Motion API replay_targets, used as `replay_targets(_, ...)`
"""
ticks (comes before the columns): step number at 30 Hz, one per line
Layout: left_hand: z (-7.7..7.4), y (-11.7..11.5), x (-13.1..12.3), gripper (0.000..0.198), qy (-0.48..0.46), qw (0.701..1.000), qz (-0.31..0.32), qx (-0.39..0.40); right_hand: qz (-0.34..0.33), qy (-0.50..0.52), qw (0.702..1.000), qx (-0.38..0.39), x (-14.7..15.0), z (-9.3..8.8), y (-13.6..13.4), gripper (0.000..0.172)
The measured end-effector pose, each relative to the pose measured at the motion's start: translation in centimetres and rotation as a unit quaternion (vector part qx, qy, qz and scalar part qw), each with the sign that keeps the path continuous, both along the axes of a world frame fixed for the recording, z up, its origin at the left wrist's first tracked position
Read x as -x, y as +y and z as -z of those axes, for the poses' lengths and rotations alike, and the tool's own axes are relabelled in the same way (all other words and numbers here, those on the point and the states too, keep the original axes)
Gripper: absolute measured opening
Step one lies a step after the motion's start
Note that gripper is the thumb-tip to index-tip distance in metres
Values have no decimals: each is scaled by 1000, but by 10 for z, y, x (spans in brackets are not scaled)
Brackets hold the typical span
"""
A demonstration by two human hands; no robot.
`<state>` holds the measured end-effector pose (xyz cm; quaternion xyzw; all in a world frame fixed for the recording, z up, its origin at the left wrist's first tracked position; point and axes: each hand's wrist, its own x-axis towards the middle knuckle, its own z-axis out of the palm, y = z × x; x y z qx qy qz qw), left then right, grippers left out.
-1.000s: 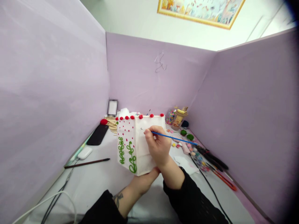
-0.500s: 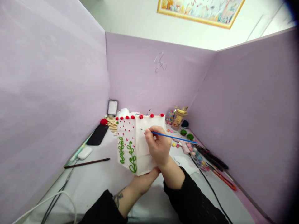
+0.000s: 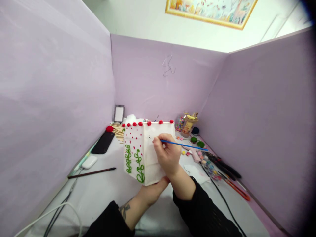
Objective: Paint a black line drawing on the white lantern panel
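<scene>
lilac partitions (image 3: 140, 79) | pale wall (image 3: 138, 21) | gold-framed picture (image 3: 211, 12) | white tabletop (image 3: 98, 192)

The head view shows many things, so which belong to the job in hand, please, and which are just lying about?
In use: white panelled piece, in left hand; blue stick, in right hand.

Apparently idle: phone; white case; dark stick; pliers.

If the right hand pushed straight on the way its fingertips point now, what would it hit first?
Most likely the plain white panel of the box, close to the small dark curved mark. Depth is unclear here; the right hand may already be touching it.
</scene>
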<state>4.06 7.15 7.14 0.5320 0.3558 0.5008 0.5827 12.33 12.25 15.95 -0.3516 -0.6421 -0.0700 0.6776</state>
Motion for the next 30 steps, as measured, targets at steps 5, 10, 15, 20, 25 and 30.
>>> replay_targets(5,1,0,1,57,4,1000,0,2,-2,-1,1000,-7,0,0,0,14)
replay_targets(10,2,1,0,54,5,1000,3,2,2,-1,1000,-7,-1,1,0,14)
replay_targets(15,1,1,0,57,10,1000,2,9,11,-2,1000,0,-1,1,0,15)
replay_targets(20,3,1,1,58,11,1000,3,11,16,-2,1000,-2,-2,2,0,14)
replay_targets(25,4,1,2,54,12,1000,3,11,21,-2,1000,-4,-2,2,1,14)
replay_targets(30,4,0,2,52,17,1000,5,17,22,4,1000,-5,-2,2,0,14)
